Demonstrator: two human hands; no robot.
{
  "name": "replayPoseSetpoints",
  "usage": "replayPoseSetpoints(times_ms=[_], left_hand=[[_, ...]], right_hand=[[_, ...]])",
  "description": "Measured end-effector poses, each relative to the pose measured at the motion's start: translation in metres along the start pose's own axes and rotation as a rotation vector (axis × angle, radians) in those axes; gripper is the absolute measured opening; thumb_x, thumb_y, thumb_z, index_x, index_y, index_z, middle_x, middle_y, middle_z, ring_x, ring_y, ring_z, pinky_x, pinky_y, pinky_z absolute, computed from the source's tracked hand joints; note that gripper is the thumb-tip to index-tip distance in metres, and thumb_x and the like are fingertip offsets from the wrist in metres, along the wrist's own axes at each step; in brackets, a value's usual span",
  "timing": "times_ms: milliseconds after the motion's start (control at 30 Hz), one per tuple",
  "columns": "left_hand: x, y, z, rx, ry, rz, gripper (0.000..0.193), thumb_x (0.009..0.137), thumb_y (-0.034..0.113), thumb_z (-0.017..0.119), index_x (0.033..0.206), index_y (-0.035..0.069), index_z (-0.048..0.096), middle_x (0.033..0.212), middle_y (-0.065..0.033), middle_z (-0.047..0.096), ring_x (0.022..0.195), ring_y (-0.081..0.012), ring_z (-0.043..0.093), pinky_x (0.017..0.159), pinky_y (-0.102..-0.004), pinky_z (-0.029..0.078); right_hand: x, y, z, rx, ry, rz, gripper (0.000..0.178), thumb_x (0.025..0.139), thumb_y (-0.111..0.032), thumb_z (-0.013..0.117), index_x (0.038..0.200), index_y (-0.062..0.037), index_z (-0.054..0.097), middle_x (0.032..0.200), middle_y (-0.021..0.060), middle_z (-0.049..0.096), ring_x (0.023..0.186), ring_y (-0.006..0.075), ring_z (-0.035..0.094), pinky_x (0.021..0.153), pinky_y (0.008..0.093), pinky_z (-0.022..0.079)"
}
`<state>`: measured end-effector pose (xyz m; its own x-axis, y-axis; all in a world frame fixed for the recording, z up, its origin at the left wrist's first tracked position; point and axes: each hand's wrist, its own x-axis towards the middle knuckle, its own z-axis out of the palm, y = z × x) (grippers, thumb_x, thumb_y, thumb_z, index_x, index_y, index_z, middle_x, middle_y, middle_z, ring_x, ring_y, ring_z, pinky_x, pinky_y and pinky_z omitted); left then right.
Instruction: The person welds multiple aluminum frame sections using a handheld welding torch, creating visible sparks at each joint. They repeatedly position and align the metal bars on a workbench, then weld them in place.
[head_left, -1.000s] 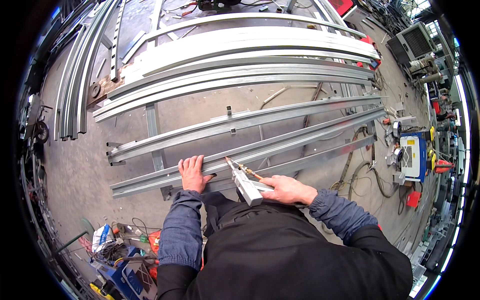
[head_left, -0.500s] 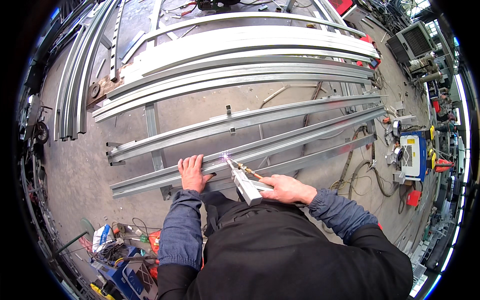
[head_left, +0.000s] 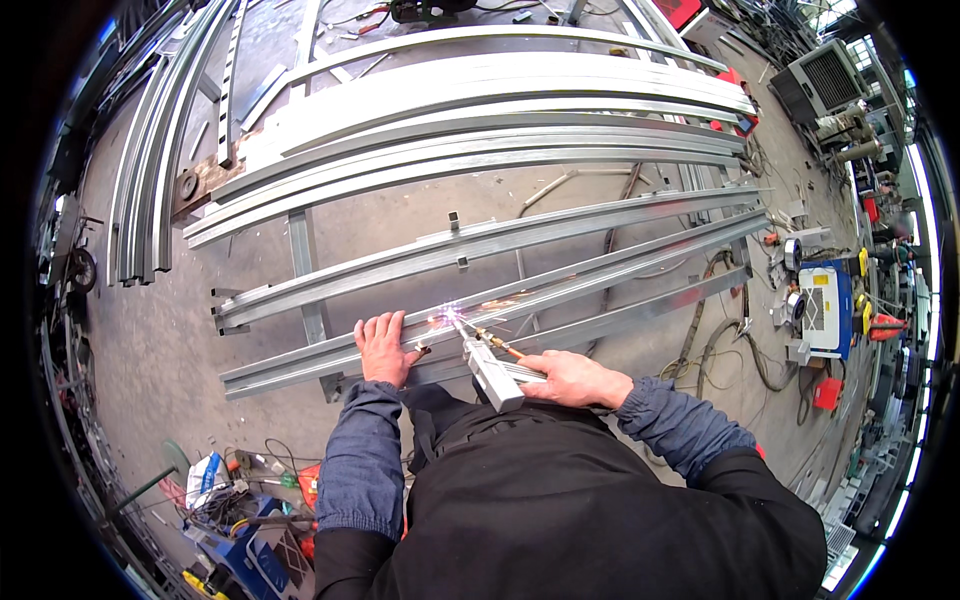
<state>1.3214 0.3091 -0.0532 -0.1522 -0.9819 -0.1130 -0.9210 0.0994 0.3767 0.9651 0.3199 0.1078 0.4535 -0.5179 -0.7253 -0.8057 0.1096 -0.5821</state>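
Note:
My right hand (head_left: pixel 578 379) is wrapped round the grip of a grey welding gun (head_left: pixel 490 372) with a brass fitting on its side. The gun's thin nozzle meets a long galvanized steel channel (head_left: pixel 290 367) in front of my body. A bright violet-white glow burns at the tip, and orange sparks fly off to the right along the metal. Just left of the glow, my left hand (head_left: pixel 382 346) lies over the same channel with its fingers stretched out. A small dark piece shows by its thumb; I cannot make out what it is.
Beyond lies a second channel (head_left: pixel 380 279) with small square tube stubs, then several stacked steel profiles (head_left: pixel 470 150). Cross supports (head_left: pixel 303 250) run beneath. A blue-and-white machine (head_left: pixel 826 312) and hoses (head_left: pixel 705 340) are at right. Cluttered equipment (head_left: pixel 255 545) stands at lower left.
The glow at the nozzle tip has grown, and orange sparks now spray out to the right. Both hands and the gun have hardly moved.

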Motion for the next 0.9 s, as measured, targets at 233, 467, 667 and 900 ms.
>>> replayPoseSetpoints(times_ms=[233, 467, 667, 900], left_hand=[[0.001, 0.000, 0.001, 0.005, 0.003, 0.001, 0.097, 0.066, 0.041, 0.099, 0.149, 0.015, 0.056, 0.139, -0.0042, 0.059, 0.136, -0.0290, 0.051, 0.128, -0.0559, 0.023], [0.000, 0.001, -0.003, 0.007, 0.003, 0.014, 0.097, 0.066, 0.041, 0.099, 0.148, 0.015, 0.056, 0.138, -0.0044, 0.060, 0.135, -0.0291, 0.051, 0.128, -0.0560, 0.023], [0.000, 0.001, 0.000, -0.012, 0.018, 0.015, 0.095, 0.066, 0.041, 0.099, 0.147, 0.014, 0.057, 0.138, -0.0045, 0.060, 0.135, -0.0292, 0.051, 0.128, -0.0561, 0.023], [0.001, 0.000, 0.001, -0.009, 0.008, 0.013, 0.096, 0.066, 0.041, 0.099, 0.148, 0.014, 0.056, 0.138, -0.0046, 0.060, 0.135, -0.0292, 0.051, 0.127, -0.0556, 0.024]], right_hand=[[-0.002, 0.000, -0.001, 0.002, 0.005, 0.002, 0.061, 0.104, -0.058, 0.064, 0.151, -0.0196, 0.061, 0.122, 0.0248, 0.067, 0.120, 0.0444, 0.065, 0.102, 0.0511, 0.052], [-0.003, 0.003, 0.000, 0.010, -0.003, 0.002, 0.061, 0.105, -0.057, 0.064, 0.151, -0.0182, 0.060, 0.122, 0.0248, 0.067, 0.119, 0.0444, 0.065, 0.102, 0.0506, 0.052], [-0.003, 0.007, 0.001, 0.010, 0.004, -0.001, 0.061, 0.105, -0.057, 0.063, 0.152, -0.0183, 0.060, 0.123, 0.0249, 0.067, 0.120, 0.0445, 0.065, 0.102, 0.0510, 0.052], [0.000, 0.012, 0.002, 0.017, -0.002, -0.005, 0.062, 0.104, -0.058, 0.063, 0.152, -0.0186, 0.060, 0.124, 0.0250, 0.067, 0.122, 0.0447, 0.065, 0.103, 0.0510, 0.052]])
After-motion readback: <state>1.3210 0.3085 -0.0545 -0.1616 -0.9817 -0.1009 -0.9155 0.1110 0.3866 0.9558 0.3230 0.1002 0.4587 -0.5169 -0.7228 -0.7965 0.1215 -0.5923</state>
